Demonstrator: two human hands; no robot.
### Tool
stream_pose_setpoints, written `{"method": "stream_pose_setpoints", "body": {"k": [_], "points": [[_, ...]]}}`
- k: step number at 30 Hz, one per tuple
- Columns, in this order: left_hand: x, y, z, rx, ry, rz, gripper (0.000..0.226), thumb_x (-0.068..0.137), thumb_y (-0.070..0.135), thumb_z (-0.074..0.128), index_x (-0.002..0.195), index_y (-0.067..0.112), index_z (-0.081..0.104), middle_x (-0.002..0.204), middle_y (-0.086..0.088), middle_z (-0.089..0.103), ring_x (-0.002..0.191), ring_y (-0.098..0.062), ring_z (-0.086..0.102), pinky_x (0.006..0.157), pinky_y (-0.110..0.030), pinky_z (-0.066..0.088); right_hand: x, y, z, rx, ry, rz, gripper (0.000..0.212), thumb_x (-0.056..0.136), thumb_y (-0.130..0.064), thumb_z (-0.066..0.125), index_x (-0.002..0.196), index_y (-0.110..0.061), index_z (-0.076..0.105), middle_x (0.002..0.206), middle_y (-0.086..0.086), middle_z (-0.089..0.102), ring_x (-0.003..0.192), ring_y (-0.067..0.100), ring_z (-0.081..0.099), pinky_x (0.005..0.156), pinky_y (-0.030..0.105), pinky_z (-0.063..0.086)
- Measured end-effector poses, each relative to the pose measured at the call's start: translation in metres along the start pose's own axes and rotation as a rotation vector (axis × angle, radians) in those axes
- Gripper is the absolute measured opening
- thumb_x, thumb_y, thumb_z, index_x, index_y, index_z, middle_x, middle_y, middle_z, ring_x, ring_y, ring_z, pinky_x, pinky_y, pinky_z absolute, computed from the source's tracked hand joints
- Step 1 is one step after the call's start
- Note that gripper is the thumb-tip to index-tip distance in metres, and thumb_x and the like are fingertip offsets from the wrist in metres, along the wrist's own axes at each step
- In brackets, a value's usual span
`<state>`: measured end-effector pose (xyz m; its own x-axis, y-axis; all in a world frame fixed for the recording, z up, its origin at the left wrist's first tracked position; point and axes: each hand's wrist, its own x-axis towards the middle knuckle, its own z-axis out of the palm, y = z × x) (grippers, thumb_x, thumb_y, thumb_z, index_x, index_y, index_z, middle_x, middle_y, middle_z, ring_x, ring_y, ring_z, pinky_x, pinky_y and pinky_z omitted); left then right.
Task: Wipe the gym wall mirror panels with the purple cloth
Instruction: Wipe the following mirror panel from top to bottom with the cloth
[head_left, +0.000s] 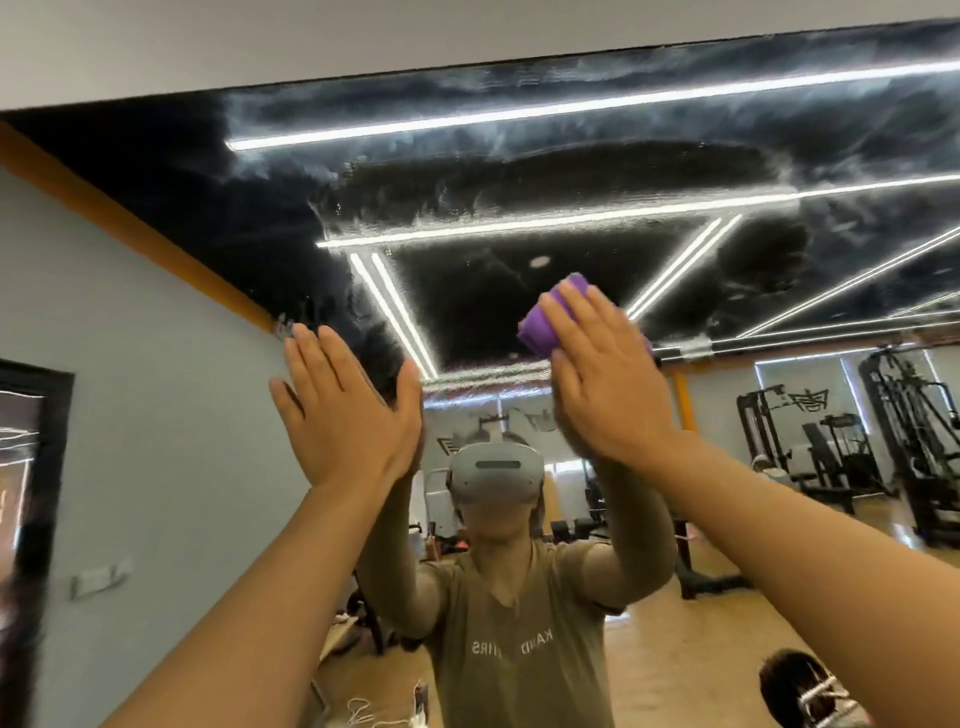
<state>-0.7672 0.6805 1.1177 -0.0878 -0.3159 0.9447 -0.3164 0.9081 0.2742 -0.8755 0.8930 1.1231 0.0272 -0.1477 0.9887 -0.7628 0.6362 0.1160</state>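
Observation:
The wall mirror panel (519, 171) fills most of the view, with cloudy wet smears across its upper part. My right hand (602, 384) presses the folded purple cloth (545, 322) flat against the glass at upper centre, fingers stretched over it. My left hand (343, 410) lies flat on the mirror to the left of it, fingers together, holding nothing. The glass reflects me with both arms raised.
The mirror's top edge meets a white wall (260, 41) above. In the reflection are a grey wall with an orange band (135, 228) at left, gym machines (883, 441) at right, a wooden floor, and another person's head (800, 691) at bottom right.

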Motion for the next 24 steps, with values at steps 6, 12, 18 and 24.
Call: {"method": "stream_pose_setpoints", "body": {"k": [6,12,18,24], "points": [[-0.001,-0.004,0.007,0.000,0.067,0.026,0.099,0.089,0.074,0.005,0.160,0.006,0.001,0.168,-0.016,-0.001,0.156,-0.030,-0.002,0.124,-0.047,0.001,-0.021,0.079,-0.046,-0.068,0.067,0.258,0.060,0.102,-0.035,0.026,0.159,-0.017,0.024,0.168,0.006,0.018,0.156,0.021,0.008,0.124,0.033,-0.002],[0.001,-0.008,0.013,-0.039,0.056,0.050,0.100,0.087,0.075,0.002,0.160,0.006,-0.004,0.168,-0.015,-0.007,0.155,-0.028,-0.009,0.122,-0.044,-0.008,-0.013,0.053,-0.032,-0.067,0.140,0.448,0.057,0.107,-0.028,0.029,0.161,-0.018,0.018,0.169,0.005,0.011,0.156,0.024,0.000,0.126,0.042,-0.003],[0.000,-0.013,0.018,-0.058,0.099,0.079,0.100,0.089,0.076,0.003,0.160,0.006,0.002,0.168,-0.016,-0.001,0.156,-0.029,-0.004,0.123,-0.045,-0.005,-0.018,-0.039,0.022,-0.066,0.097,0.080,0.057,0.102,-0.025,0.038,0.157,-0.022,0.029,0.166,0.004,0.026,0.155,0.027,0.013,0.125,0.050,0.012],[0.000,-0.014,0.019,-0.070,0.111,0.089,0.097,0.091,0.074,0.011,0.161,0.007,0.005,0.168,-0.015,0.002,0.156,-0.030,-0.002,0.124,-0.046,-0.003,-0.028,-0.055,0.042,-0.093,-0.027,-0.274,0.055,0.100,-0.032,0.037,0.154,-0.024,0.034,0.161,0.005,0.037,0.151,0.026,0.026,0.124,0.045,0.011]]}}
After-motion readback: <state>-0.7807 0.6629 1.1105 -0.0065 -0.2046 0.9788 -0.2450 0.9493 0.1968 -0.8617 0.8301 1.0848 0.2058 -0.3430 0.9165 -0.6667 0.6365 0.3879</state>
